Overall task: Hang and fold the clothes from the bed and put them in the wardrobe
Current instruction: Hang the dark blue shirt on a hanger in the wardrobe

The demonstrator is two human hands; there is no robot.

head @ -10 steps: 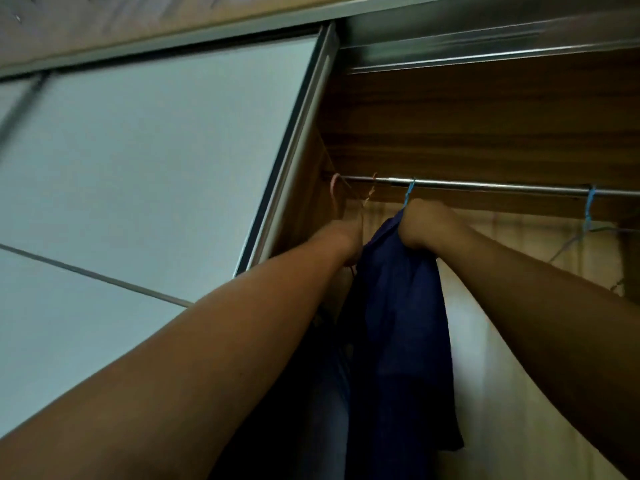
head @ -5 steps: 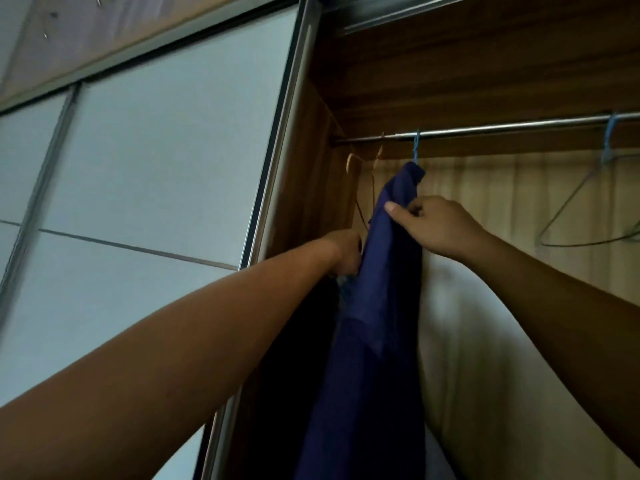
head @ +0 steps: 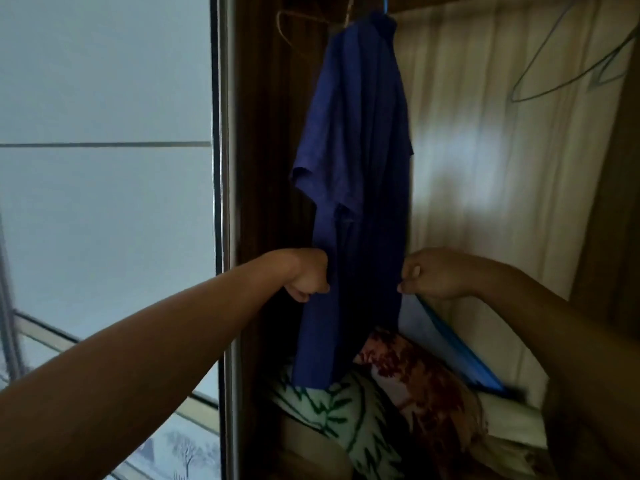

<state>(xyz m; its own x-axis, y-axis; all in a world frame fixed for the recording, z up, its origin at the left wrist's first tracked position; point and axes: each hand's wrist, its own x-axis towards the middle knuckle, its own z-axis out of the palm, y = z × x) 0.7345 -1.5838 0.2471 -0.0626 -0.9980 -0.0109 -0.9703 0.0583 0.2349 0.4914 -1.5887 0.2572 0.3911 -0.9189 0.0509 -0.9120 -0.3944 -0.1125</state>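
Observation:
A dark blue shirt (head: 356, 161) hangs from a blue hanger hook (head: 385, 2) inside the open wardrobe. My left hand (head: 309, 276) grips the shirt's left edge about two thirds of the way down, fingers curled into a fist. On the shirt's right edge, at the same height, my right hand (head: 429, 273) pinches the fabric between thumb and fingers. The rail itself is out of frame above.
An empty wire hanger (head: 568, 67) hangs at the upper right, and a tan hanger (head: 287, 29) at the upper left. Folded bedding lies below: a green-patterned piece (head: 332, 410), a red-brown floral one (head: 422, 379), a blue-edged sheet (head: 460, 355). The white sliding door (head: 104, 168) stands at left.
Both hands have come down from the hanger and collar near the rail to the shirt's lower sides. The view has dropped, so the rail has left the frame and the bedding shows.

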